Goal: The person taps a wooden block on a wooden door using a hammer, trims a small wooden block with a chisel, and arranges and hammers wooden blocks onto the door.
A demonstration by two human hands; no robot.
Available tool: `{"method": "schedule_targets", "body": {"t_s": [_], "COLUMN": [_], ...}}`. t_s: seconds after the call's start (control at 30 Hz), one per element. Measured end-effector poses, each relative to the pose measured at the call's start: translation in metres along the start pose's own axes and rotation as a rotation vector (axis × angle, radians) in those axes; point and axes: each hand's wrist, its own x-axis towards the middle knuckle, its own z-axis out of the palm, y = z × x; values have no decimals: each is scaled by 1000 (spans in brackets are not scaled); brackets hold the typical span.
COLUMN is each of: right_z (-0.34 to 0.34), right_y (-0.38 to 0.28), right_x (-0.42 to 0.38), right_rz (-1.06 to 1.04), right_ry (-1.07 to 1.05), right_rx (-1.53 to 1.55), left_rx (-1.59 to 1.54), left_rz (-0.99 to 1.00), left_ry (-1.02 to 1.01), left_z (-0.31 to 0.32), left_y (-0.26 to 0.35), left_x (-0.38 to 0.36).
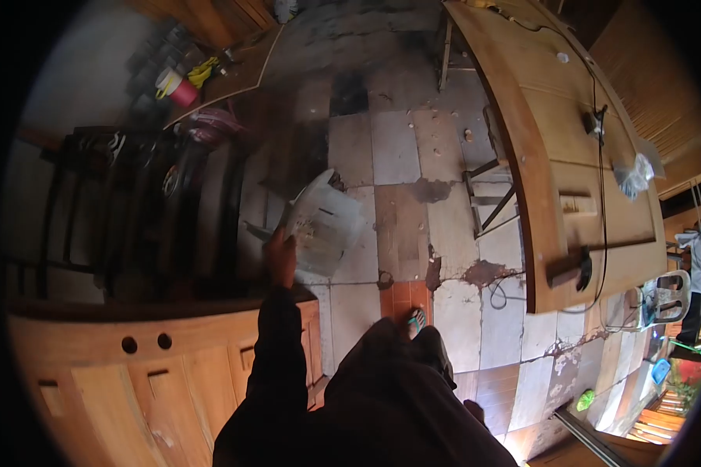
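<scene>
At the left of centre, my left hand (281,258) is closed on the edge of a pale, whitish plastic chair (323,229). The chair stands over the tiled floor, with small brownish marks on its surface. My left arm reaches forward in a dark sleeve, beside a wooden panel (202,405) at the lower left. My right hand does not show. A foot in a green-strapped sandal (417,321) is on the floor just ahead of my body.
A large wooden door (557,148) lies raised on supports at the right, with a cable and a plastic bag (639,175) on it. Dark racks (117,210) stand at the left. A red jug (181,91) sits at the upper left. The floor (452,233) has broken patches.
</scene>
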Motion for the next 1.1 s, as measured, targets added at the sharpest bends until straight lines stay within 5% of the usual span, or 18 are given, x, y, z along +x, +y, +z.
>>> {"method": "schedule_targets", "body": {"t_s": [0.1,0.2,0.23,0.4,0.57,1.1], "right_z": [-46,-69,-74,-31,13,79], "right_y": [-48,-160,-172,-283,-428,-800], "right_x": [57,69,81,126,193,476], "right_rz": [-104,277,148,167,116,-92], "right_ry": [-8,104,22,65,46,-101], "right_rx": [-140,46,-142,-71,42,-17], "left_rx": [191,172,216,340,-235,156], "left_rz": [-8,6,-1,-140,-68,284], "left_ry": [69,74,63,-27,-1,-1], "left_z": [5,21,21,-3,-15,80], "left_y": [0,-16,-13,-18,-20,167], "left_x": [44,92,109,201,325,731]}}
